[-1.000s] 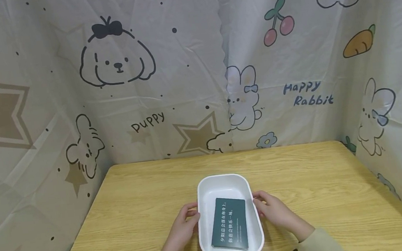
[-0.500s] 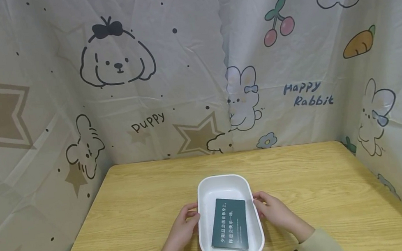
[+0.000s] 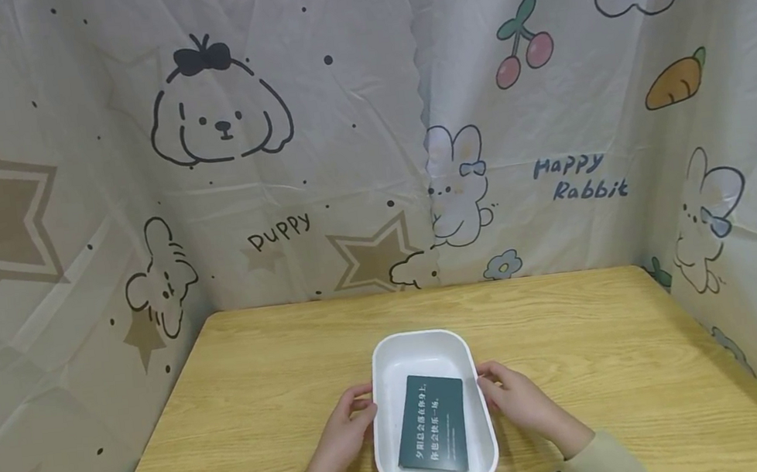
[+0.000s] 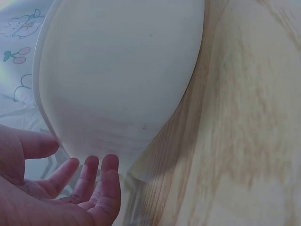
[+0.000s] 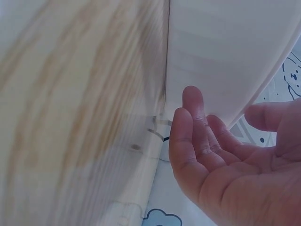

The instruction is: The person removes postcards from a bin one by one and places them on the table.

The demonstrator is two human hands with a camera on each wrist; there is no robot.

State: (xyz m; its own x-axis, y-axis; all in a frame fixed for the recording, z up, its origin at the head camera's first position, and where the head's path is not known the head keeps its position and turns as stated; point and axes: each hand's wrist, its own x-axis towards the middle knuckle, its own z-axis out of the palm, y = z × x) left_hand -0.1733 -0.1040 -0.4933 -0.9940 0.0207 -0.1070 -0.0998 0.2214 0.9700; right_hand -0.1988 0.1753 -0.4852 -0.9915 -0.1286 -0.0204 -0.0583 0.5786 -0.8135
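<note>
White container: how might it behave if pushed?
The white container looks stiff: its walls show no sag. It would likely slide, not tip, since its broad base appears flat on the table. The green pack may shift inside, having room around it.

The table point(image 3: 279, 348) has a yellow wood-grain top, its streaks running from left to right. The far edge is straight with rounded corners; the near edge is out of view. A white tray point(image 3: 389, 422) with rounded corners sits upright on the table, toward the near side, midway between left and right, long sides running near to far.
</note>
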